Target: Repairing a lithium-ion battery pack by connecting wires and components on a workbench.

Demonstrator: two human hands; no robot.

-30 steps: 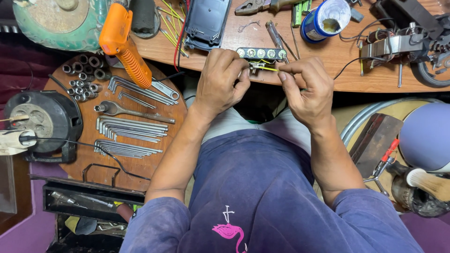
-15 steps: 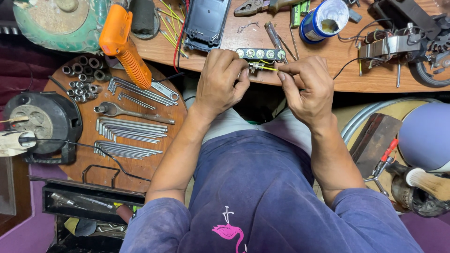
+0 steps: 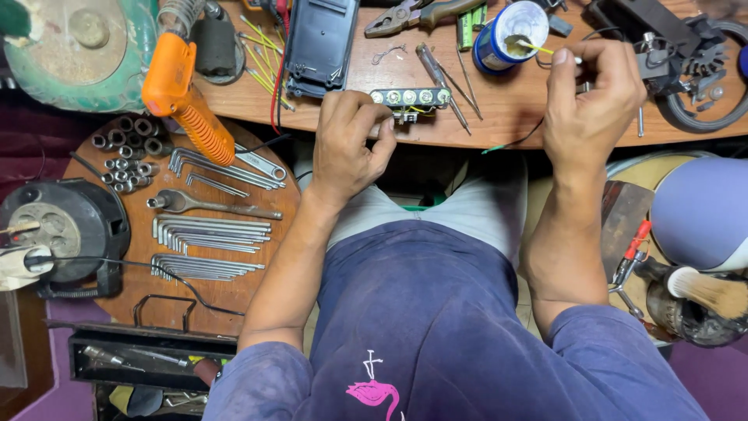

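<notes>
My left hand (image 3: pixel 351 144) rests at the wooden bench's front edge, its fingertips pinched on the small fitting under a black bar (image 3: pixel 411 97) that has a row of round lenses. My right hand (image 3: pixel 592 97) is raised to the right of it. Thumb and forefinger pinch a thin yellow wire (image 3: pixel 538 48), whose tip dips into a round blue-and-white tin (image 3: pixel 510 31) of pale paste. A thin green-tipped dark wire (image 3: pixel 514 143) trails along the bench edge below that hand.
An orange pistol-shaped tool (image 3: pixel 183 93) hangs over a round wooden board (image 3: pixel 273 195) with hex keys, spanners and sockets. A black case (image 3: pixel 321 39), pliers (image 3: pixel 413 15) and screwdrivers (image 3: pixel 440 74) lie on the bench (image 3: pixel 499 109). Cable reel (image 3: pixel 58 230) left, brush (image 3: pixel 705 287) right.
My right hand has left the black bar and moved up and right to the tin, taking the yellow wire along. My left hand stays at the bar.
</notes>
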